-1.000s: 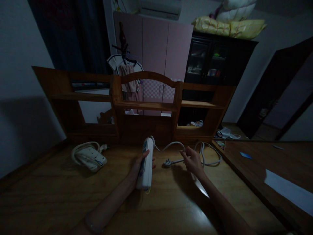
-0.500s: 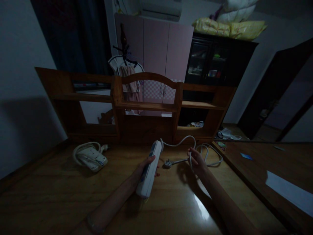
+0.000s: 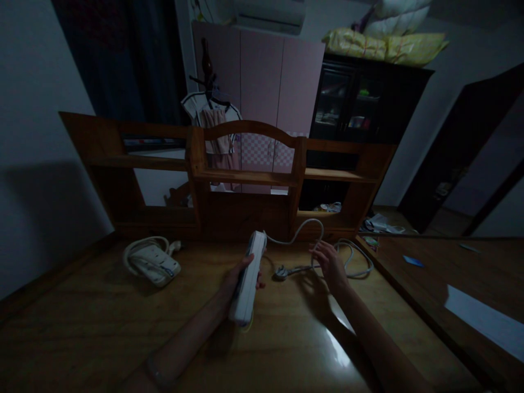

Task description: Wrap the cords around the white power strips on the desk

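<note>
A long white power strip (image 3: 250, 281) is tilted up above the wooden desk, and my left hand (image 3: 236, 278) is closed around its middle. Its grey-white cord (image 3: 301, 225) leaves the far end, arcs up and passes through the fingers of my right hand (image 3: 328, 261), which pinch it. Beyond that hand the cord lies in loose loops on the desk. The cord's plug (image 3: 280, 273) rests on the desk between my hands. To the left lies a second white power strip (image 3: 158, 265) with its cord wound around it.
A wooden shelf unit (image 3: 245, 177) runs along the desk's back edge. On the lower surface at the right lie a white sheet (image 3: 487, 322) and a blue card (image 3: 412, 261). A wall (image 3: 36, 218) borders the desk on the left.
My left hand has turned the power strip slightly and shifted it a little left. My right hand has moved slightly up with the cord, whose arc now stands higher.
</note>
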Demonstrator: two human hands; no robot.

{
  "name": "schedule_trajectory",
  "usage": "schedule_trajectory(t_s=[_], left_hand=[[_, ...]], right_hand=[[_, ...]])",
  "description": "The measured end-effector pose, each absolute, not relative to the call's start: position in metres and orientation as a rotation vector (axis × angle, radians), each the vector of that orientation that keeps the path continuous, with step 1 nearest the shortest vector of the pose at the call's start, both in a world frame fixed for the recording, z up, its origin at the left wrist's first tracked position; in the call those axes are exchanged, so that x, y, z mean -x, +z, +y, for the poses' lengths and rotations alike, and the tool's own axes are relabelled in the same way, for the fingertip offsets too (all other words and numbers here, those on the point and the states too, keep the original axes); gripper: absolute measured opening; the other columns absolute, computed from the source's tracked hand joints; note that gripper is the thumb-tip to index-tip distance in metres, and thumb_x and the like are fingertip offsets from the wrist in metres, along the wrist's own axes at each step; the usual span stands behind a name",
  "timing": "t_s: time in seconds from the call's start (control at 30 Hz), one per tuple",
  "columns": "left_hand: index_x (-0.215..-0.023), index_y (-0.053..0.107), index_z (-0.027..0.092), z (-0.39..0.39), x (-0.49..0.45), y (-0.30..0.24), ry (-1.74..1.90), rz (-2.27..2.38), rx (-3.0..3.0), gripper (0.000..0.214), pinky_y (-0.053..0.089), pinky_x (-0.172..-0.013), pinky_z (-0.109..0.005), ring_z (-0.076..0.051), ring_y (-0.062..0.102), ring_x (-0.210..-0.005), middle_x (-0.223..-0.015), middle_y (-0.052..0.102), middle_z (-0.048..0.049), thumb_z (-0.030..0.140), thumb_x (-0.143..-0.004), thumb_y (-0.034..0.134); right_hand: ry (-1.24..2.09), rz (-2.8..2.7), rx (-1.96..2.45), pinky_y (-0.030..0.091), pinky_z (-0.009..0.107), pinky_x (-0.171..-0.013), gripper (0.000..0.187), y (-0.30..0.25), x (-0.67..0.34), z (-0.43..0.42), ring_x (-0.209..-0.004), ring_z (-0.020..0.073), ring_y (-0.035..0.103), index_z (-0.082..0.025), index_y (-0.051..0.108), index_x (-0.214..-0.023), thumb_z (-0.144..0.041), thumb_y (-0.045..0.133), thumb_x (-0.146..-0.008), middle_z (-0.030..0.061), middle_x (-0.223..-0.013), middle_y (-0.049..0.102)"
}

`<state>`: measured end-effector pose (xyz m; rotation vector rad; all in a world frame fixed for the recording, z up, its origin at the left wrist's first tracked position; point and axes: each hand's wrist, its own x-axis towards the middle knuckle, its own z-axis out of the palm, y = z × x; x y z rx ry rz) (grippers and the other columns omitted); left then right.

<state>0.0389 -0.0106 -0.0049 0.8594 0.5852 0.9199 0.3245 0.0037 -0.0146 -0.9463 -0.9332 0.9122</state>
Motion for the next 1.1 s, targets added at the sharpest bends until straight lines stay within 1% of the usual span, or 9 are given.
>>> schedule_trajectory(t_s=[0.1, 0.2, 0.33, 0.47, 0.57, 0.73, 0.9, 1.03, 1.1], left_hand=[[-0.13, 0.049, 0.017, -0.01, -0.04, -0.005, 0.992, 0.555, -0.841, 0.057, 0.051, -0.06, -0.028, -0.01, 0.051, -0.049, -0.071, 0.054, -0.0004, 0.048, -0.082, 0.054], [-0.129, 0.05, 0.019, -0.008, -0.041, -0.007, 1.03, 0.594, -0.816, 0.056, 0.05, -0.057, -0.026, -0.009, 0.051, -0.049, -0.07, 0.054, -0.0002, 0.048, -0.081, 0.055], [-0.13, 0.05, 0.019, -0.007, -0.041, -0.007, 1.032, 0.587, -0.807, 0.056, 0.048, -0.053, -0.024, -0.009, 0.05, -0.048, -0.068, 0.053, -0.0001, 0.048, -0.082, 0.054], [-0.13, 0.049, 0.019, -0.007, -0.041, -0.008, 1.004, 0.587, -0.818, 0.055, 0.049, -0.056, -0.025, -0.01, 0.051, -0.05, -0.068, 0.054, -0.0008, 0.046, -0.083, 0.054], [-0.13, 0.049, 0.019, -0.007, -0.041, -0.008, 1.008, 0.598, -0.825, 0.055, 0.049, -0.055, -0.025, -0.01, 0.051, -0.05, -0.069, 0.055, -0.0012, 0.047, -0.083, 0.054], [-0.129, 0.05, 0.018, -0.008, -0.042, -0.006, 1.005, 0.581, -0.826, 0.056, 0.05, -0.055, -0.025, -0.01, 0.052, -0.051, -0.069, 0.055, -0.0012, 0.046, -0.082, 0.055], [-0.131, 0.049, 0.018, -0.008, -0.041, -0.007, 0.992, 0.577, -0.831, 0.056, 0.049, -0.055, -0.025, -0.01, 0.052, -0.05, -0.068, 0.054, -0.001, 0.046, -0.082, 0.055], [-0.131, 0.049, 0.016, -0.009, -0.039, -0.006, 0.972, 0.564, -0.823, 0.057, 0.051, -0.059, -0.027, -0.01, 0.052, -0.051, -0.07, 0.055, -0.0017, 0.046, -0.082, 0.056], [-0.131, 0.048, 0.016, -0.01, -0.039, -0.004, 0.97, 0.57, -0.823, 0.058, 0.051, -0.06, -0.028, -0.01, 0.052, -0.05, -0.07, 0.055, -0.0014, 0.046, -0.082, 0.056]], right_hand=[[0.755, -1.112, 0.995, 0.054, 0.034, -0.076, 0.049, -0.007, -0.314, -0.002, -0.105, 0.023, 0.06, -0.024, 0.045, -0.125, -0.036, 0.06, -0.08, 0.0097, -0.125, 0.054], [0.541, -1.34, 1.07, 0.051, 0.037, -0.085, 0.055, 0.001, -0.304, -0.012, -0.111, 0.0225, 0.055, -0.028, 0.038, -0.133, -0.034, 0.059, -0.083, 0.009, -0.13, 0.05], [0.28, -1.675, 1.107, 0.05, 0.034, -0.081, 0.035, 0.008, -0.292, -0.025, -0.096, 0.0191, 0.059, -0.026, 0.053, -0.12, -0.03, 0.056, -0.086, 0.0074, -0.116, 0.056], [0.313, -2.0, 1.085, 0.049, 0.03, -0.068, 0.021, 0.003, -0.28, -0.029, -0.077, 0.0156, 0.058, -0.024, 0.061, -0.106, -0.029, 0.057, -0.086, 0.0059, -0.102, 0.06], [0.407, -2.103, 1.025, 0.049, 0.029, -0.069, 0.019, -0.005, -0.274, -0.027, -0.081, 0.0156, 0.059, -0.024, 0.064, -0.103, -0.026, 0.058, -0.086, 0.0055, -0.103, 0.061], [0.51, -2.129, 0.923, 0.049, 0.033, -0.082, 0.016, -0.012, -0.272, -0.027, -0.097, 0.0185, 0.06, -0.025, 0.07, -0.094, -0.027, 0.056, -0.087, 0.0056, -0.109, 0.062], [0.522, -2.155, 0.97, 0.045, 0.038, -0.093, 0.024, -0.008, -0.271, -0.033, -0.109, 0.0226, 0.057, -0.023, 0.07, -0.1, -0.033, 0.049, -0.091, 0.0073, -0.12, 0.06], [0.414, -2.235, 1.156, 0.045, 0.04, -0.094, 0.03, -0.014, -0.27, -0.028, -0.11, 0.0241, 0.057, -0.022, 0.067, -0.101, -0.033, 0.04, -0.094, 0.0075, -0.138, 0.046], [0.274, -2.238, 1.252, 0.04, 0.044, -0.1, 0.03, -0.019, -0.273, -0.023, -0.118, 0.0258, 0.05, -0.021, 0.065, -0.104, -0.032, 0.039, -0.094, 0.0071, -0.144, 0.038]])
